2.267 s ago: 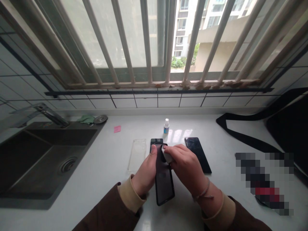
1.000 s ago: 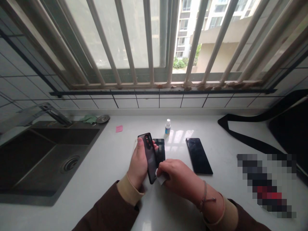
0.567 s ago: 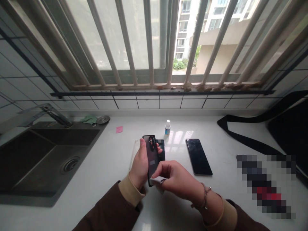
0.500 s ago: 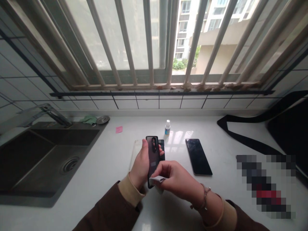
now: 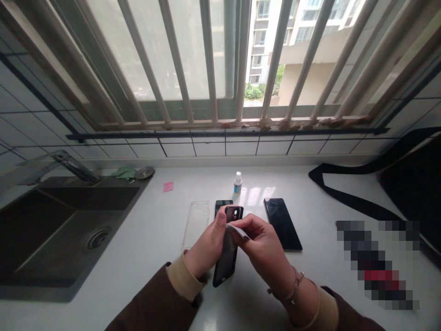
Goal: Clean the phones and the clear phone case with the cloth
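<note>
My left hand (image 5: 209,241) grips a dark, see-through phone case (image 5: 224,266) by its left edge, holding it tilted above the counter. A light-coloured camera opening shows near the top of the case. Pinched in my right hand (image 5: 265,241) is a folded white wipe (image 5: 240,231), which lies against the upper part of the case. Behind my hands, a dark phone (image 5: 223,203) rests on the counter, mostly covered from view. A clear phone case (image 5: 198,221) lies to its left. Right of my right hand lies a larger black phone (image 5: 284,224).
A small white bottle (image 5: 238,185) stands behind the phones, and a pink sticky note (image 5: 168,186) lies farther left. The sink (image 5: 65,287) with its faucet (image 5: 77,169) takes up the left side. A black strap (image 5: 347,195) and a blurred-out item (image 5: 375,264) lie at right.
My left hand has turned and tilted the case, its top shifting right. My right hand has moved the wipe from the lower end up to the upper part. The clear case shows more fully.
</note>
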A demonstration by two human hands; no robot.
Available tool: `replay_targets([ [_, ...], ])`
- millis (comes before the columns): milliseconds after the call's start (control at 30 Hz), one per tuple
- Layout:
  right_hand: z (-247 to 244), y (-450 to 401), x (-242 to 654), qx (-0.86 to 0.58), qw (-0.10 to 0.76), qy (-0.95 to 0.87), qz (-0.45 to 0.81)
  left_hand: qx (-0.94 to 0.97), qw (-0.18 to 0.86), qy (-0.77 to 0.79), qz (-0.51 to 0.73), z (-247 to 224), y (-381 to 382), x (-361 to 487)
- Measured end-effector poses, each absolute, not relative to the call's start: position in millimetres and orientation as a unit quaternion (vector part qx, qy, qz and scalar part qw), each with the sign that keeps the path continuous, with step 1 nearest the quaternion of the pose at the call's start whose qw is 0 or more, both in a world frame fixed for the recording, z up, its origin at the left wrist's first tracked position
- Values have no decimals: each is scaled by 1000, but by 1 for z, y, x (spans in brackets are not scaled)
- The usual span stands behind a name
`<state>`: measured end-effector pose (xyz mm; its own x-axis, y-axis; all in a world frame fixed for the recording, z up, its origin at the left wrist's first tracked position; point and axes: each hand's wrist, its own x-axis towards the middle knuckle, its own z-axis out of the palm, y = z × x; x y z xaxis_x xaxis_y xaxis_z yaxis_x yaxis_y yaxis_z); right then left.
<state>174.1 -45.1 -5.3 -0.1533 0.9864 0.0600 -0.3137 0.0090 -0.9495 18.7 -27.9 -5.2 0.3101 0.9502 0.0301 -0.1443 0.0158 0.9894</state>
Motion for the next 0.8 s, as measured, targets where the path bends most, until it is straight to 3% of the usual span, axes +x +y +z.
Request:
replay_targets([
  [167, -3, -39, 184, -390, 612, -482, 491, 483, 681, 364, 413, -3, -32, 24],
  [300, -1, -31, 200, -412, 649, -575, 281, 311, 761, 366, 437, -4, -32, 29],
  [500, -1, -29, 200, -316, 480, -817, 40, 353, 738, 397, 416, -10, -35, 29],
  [800, -11, -23, 200, -403, 343, -847, 45, 412, 673, 418, 449, -2, -30, 26],
])
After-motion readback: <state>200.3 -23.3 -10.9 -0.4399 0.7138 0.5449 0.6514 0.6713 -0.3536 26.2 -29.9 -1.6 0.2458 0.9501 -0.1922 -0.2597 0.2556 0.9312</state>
